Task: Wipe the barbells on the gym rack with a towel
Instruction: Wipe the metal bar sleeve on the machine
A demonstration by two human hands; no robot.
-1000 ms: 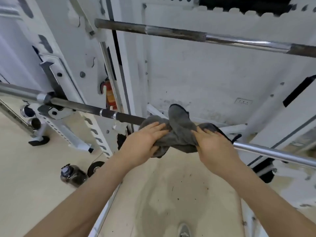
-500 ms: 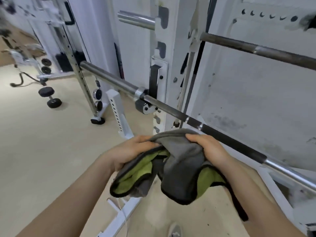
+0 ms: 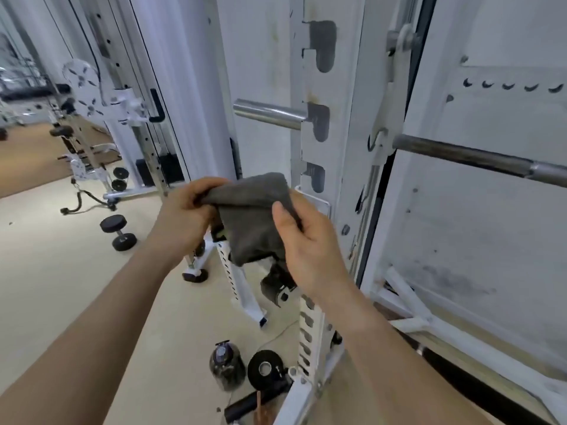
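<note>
Both hands hold the grey towel (image 3: 254,216) up in front of the white rack (image 3: 319,142). The left hand (image 3: 187,216) grips its upper left edge with curled fingers; the right hand (image 3: 310,243) pinches the right side, thumb on top. A dark barbell (image 3: 472,157) sits on the rack up to the right, apart from the towel. A dumbbell (image 3: 118,233) lies on the floor at left.

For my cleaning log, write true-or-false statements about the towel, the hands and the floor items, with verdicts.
1. The left hand and right hand both grip the grey towel. True.
2. The towel lies over the upper barbell. False: it is held lower, to that bar's left.
3. A black dumbbell lies on the floor. True.
4. The dark water bottle sits on a bench. False: it is on the floor beside the white rack.
</note>
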